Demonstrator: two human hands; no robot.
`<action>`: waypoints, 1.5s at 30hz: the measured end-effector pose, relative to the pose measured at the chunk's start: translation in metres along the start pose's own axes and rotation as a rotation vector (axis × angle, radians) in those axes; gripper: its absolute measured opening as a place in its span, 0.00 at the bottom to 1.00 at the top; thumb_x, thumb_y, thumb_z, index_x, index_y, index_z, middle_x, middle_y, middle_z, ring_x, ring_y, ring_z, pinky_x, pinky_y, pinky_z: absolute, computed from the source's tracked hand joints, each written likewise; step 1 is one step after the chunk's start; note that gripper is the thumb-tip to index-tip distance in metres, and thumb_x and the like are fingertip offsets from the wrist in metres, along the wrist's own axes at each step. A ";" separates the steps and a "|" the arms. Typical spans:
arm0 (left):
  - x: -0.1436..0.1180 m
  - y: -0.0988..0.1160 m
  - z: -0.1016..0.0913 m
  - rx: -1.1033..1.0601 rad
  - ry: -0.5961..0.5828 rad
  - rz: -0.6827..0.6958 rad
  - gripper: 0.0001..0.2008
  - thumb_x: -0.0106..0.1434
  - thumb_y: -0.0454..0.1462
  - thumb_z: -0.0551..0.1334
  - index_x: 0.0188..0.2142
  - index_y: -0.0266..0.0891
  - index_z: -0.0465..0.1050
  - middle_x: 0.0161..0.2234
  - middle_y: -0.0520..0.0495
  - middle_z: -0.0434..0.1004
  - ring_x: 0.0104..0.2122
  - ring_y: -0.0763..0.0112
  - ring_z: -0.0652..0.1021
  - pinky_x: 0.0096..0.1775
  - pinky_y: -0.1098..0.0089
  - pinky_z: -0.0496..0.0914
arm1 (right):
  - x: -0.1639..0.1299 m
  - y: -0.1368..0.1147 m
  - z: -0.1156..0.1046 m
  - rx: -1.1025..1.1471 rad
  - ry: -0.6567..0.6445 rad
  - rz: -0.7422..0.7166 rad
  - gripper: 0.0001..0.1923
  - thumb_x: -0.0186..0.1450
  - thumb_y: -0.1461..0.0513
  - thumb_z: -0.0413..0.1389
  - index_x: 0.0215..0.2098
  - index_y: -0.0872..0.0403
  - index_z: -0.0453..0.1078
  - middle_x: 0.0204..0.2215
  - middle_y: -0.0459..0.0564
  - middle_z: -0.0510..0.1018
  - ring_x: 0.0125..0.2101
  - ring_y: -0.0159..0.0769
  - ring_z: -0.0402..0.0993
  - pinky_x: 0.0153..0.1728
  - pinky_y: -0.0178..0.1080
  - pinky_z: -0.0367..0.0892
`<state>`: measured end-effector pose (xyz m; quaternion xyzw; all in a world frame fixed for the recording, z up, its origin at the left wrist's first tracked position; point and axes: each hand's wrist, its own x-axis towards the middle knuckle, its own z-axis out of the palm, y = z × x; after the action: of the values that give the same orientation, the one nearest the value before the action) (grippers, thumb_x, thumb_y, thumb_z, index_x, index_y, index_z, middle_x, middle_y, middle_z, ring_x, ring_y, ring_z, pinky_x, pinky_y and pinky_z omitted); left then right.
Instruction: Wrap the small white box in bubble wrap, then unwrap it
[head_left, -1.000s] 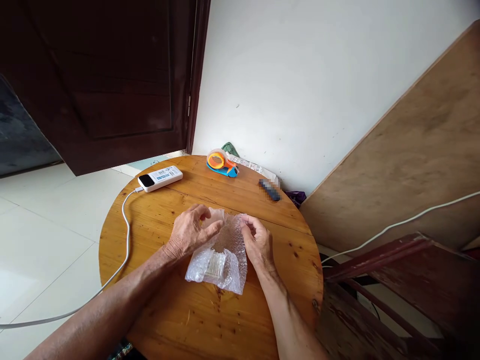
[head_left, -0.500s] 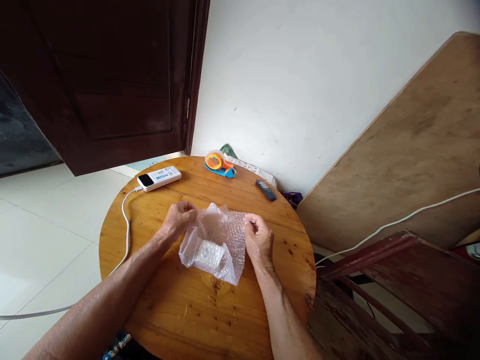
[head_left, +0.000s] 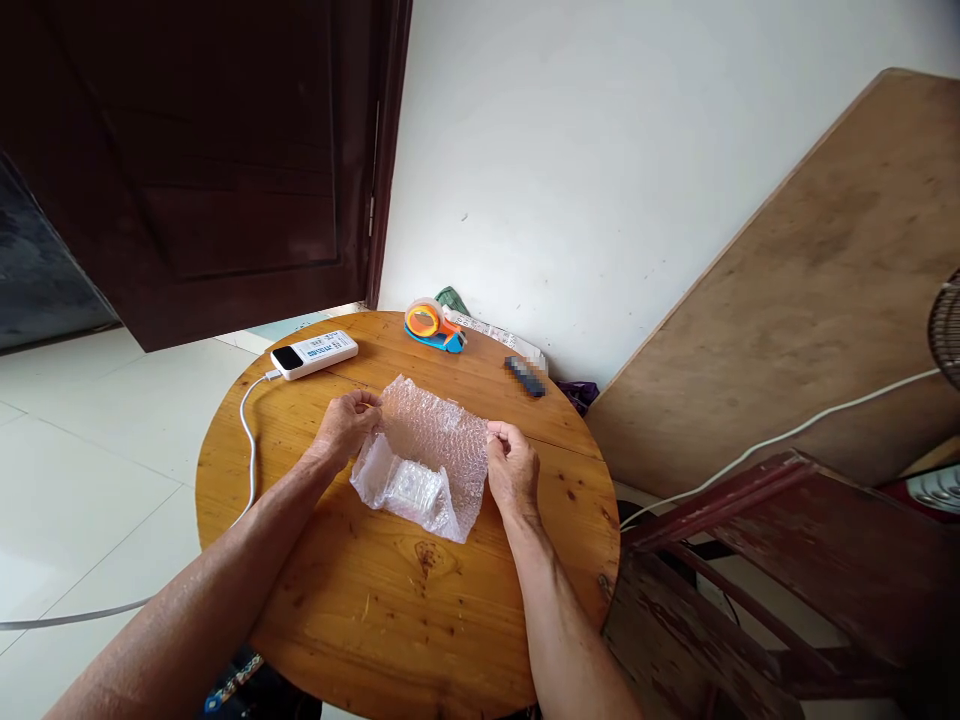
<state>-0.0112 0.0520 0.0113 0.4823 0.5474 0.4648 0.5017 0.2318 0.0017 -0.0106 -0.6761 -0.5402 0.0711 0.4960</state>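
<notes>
A sheet of clear bubble wrap (head_left: 435,430) lies spread on the round wooden table (head_left: 390,610), with a small clear object (head_left: 411,487) wrapped in its near fold. My left hand (head_left: 343,425) pinches the sheet's upper left edge. My right hand (head_left: 512,468) pinches its right edge. Both hands hold the far flap lifted off the table.
A white power bank (head_left: 313,354) with a white cable (head_left: 247,450) lies at the table's far left. An orange and blue tape dispenser (head_left: 431,325) and a small dark blurred object (head_left: 525,375) sit near the wall. A wooden board (head_left: 810,300) leans at right, beside a dark red wooden frame (head_left: 750,560).
My hands have moved apart and opened the bubble wrap flap out flat and upward. The wrapped object now shows under the near fold. The view shifted slightly.
</notes>
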 end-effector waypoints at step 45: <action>-0.111 0.013 -0.032 -0.004 -0.144 -0.028 0.23 0.54 0.46 0.59 0.47 0.36 0.66 0.44 0.40 0.72 0.32 0.66 0.77 0.26 0.68 0.73 | 0.000 0.012 0.012 -0.152 -0.126 -0.154 0.25 0.56 0.64 0.53 0.53 0.52 0.73 0.52 0.55 0.79 0.53 0.49 0.74 0.56 0.49 0.67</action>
<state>-0.0388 -0.0577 0.0379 0.5057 0.5156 0.4231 0.5471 0.2319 0.0091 -0.0253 -0.6625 -0.6243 0.0341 0.4126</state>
